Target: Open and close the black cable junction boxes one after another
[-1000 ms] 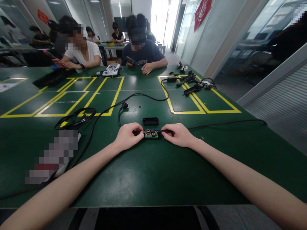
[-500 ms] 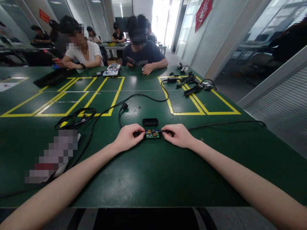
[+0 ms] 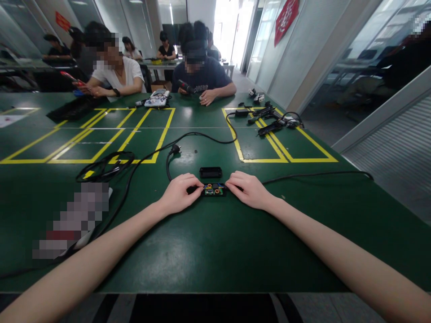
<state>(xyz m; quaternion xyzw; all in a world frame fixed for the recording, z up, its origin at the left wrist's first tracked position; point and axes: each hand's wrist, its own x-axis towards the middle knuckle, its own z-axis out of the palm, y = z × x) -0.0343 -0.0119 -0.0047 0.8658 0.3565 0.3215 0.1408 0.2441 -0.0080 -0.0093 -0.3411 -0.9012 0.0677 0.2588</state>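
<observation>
A small green circuit board (image 3: 210,192) with copper-wound coils sits in an open black plastic case on the table in front of me. My left hand (image 3: 182,193) is closed in a pinch at the case's left end, with a black cable partly hidden under its fingers. At the right end, the fingertips of my right hand (image 3: 248,190) are pressed together on the other cable where it enters the case; the fingers cover most of that spot. Just behind the case lies its matching black cover (image 3: 210,172), hollow side showing.
A black plug (image 3: 175,149) and a coiled cable (image 3: 111,167) lie on the green table (image 3: 175,264). A blurred-out packet (image 3: 81,208) is at left. Black parts (image 3: 269,128) lie at the far right, inside yellow tape. Two people sit across, one holding a dark tool (image 3: 185,86).
My right fingertips have shifted slightly left, closer against the case's right end. My left hand has barely moved. The case has moved very little.
</observation>
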